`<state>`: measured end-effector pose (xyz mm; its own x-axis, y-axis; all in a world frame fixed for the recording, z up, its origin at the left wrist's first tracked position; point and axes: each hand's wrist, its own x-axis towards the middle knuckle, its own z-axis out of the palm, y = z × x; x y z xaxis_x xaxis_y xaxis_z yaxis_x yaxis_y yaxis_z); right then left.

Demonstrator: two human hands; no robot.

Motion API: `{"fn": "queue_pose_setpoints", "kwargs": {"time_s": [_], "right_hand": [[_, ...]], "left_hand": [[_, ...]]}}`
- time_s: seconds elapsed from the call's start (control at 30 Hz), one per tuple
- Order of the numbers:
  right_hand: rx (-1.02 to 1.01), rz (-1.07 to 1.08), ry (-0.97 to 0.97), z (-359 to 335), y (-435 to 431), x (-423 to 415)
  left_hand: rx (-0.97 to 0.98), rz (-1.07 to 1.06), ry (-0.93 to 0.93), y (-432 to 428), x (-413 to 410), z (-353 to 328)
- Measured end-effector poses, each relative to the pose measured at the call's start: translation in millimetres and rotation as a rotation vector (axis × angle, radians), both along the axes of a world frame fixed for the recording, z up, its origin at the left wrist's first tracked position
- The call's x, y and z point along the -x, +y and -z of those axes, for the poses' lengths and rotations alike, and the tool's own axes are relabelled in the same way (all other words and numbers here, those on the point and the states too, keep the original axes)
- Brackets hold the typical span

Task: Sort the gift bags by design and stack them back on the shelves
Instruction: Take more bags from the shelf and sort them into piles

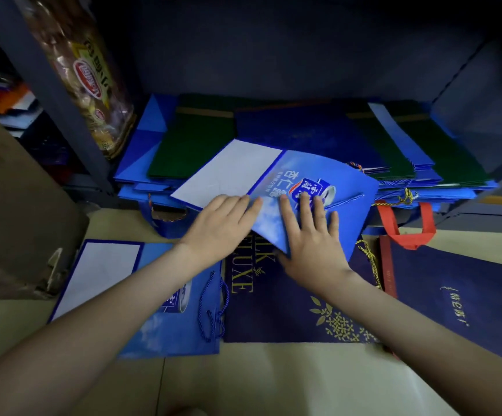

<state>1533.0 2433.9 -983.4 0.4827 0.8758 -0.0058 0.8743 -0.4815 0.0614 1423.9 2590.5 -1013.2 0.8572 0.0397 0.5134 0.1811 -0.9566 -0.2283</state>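
Both hands are on a flat light-blue gift bag (276,187) printed with a cup, its far end lying on the stack of bags (319,136) on the low shelf (460,217). The left hand (218,225) presses its white panel, fingers together; the right hand (310,235) lies flat, fingers spread. On the floor (243,382) beneath: a matching blue bag (165,328), a navy bag with gold lettering (276,304), another navy bag (457,298). A sweets packet (90,76) leans by the shelf post.
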Motion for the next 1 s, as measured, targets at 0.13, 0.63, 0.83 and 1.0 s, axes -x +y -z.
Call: {"fn": "queue_pose_setpoints", "kwargs": {"time_s": [0.13, 0.63, 0.83, 1.0], "right_hand": [[-0.319, -0.241, -0.115, -4.1, -2.6, 5.8], [0.067, -0.912, 0.017, 99.3, -10.6, 120.8], [0.491, -0.830, 0.251, 113.5, 28.5, 104.8], [0.555, -0.825, 0.252, 113.9, 21.6, 79.9]], "left_hand": [[0.009, 0.052, -0.113, -2.6, 33.5, -34.0], [-0.017, -0.215, 0.497, -35.4, 233.9, 97.4], [0.137, -0.258, 0.743, 0.6, 245.2, 106.3], [0.269, -0.219, 0.843, 10.0, 249.1, 123.9]]}}
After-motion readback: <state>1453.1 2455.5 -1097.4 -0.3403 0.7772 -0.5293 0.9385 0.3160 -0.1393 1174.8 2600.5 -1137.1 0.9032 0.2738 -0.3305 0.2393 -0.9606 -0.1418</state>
